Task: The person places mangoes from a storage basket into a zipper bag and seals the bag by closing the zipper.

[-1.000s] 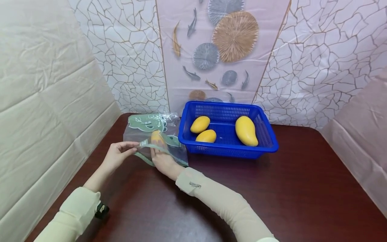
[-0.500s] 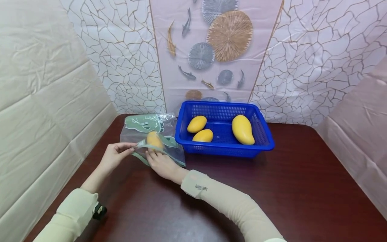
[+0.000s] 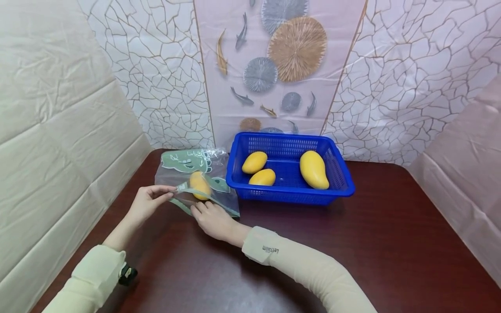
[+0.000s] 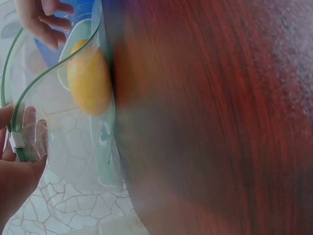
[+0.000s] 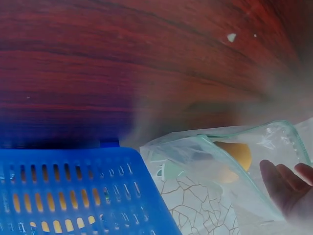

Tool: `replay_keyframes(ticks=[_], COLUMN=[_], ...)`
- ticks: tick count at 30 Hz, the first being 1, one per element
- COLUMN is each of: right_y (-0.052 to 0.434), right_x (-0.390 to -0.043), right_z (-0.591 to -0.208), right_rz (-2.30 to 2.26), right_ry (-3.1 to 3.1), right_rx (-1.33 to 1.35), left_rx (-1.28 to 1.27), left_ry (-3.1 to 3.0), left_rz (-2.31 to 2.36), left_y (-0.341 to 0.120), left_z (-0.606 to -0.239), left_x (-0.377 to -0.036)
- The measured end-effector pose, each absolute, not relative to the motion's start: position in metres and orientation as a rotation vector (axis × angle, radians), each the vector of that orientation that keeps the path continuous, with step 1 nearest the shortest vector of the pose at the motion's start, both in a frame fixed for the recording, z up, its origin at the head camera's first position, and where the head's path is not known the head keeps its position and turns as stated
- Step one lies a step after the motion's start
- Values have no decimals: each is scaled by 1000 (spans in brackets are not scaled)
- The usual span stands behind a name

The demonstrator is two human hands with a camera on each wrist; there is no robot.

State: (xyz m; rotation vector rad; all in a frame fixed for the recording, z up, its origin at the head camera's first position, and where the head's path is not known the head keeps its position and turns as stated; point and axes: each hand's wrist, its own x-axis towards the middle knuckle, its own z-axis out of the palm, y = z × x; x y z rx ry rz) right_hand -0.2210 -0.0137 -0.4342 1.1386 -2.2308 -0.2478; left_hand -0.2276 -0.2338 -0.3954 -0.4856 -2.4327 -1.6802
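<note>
My left hand [image 3: 146, 202] pinches the edge of a clear zip bag [image 3: 166, 176] with green prints, right by its white slider [image 4: 17, 140]. A yellow mango [image 3: 201, 186] lies inside the bag, seen through the film in the left wrist view. My right hand [image 3: 213, 219] is at the bag's mouth just in front of the mango, fingers loosely bent with nothing held. In the left wrist view its fingers [image 4: 51, 32] show apart from the mango, near the green zip strip [image 4: 44, 73].
A blue plastic basket [image 3: 297, 195] stands right of the bag on the dark wooden table [image 3: 372, 261]. It holds two smaller mangoes [image 3: 255, 162] on its left and one larger mango [image 3: 314, 169] on its right. Patterned cloth [image 3: 168, 65] hangs behind.
My right hand has let go of the mango and drawn back toward me, out of the bag. The mango stays inside. My left hand keeps its pinch on the bag's edge.
</note>
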Motion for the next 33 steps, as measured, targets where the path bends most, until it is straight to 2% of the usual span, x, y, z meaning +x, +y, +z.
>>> replay_keyframes(ticks=[13,33], right_y=[4,28], right_x=[-200,-167], right_z=[-418,-410], right_rz=[49,-2], right_ry=[-2502,-2368], right_rx=[1211,1281], left_rx=[-459,-475], left_ry=[-2450,-2423], left_rz=[-1678,-1698], left_y=[-236,-237], left_z=[-390,-393], left_x=[-229,-227])
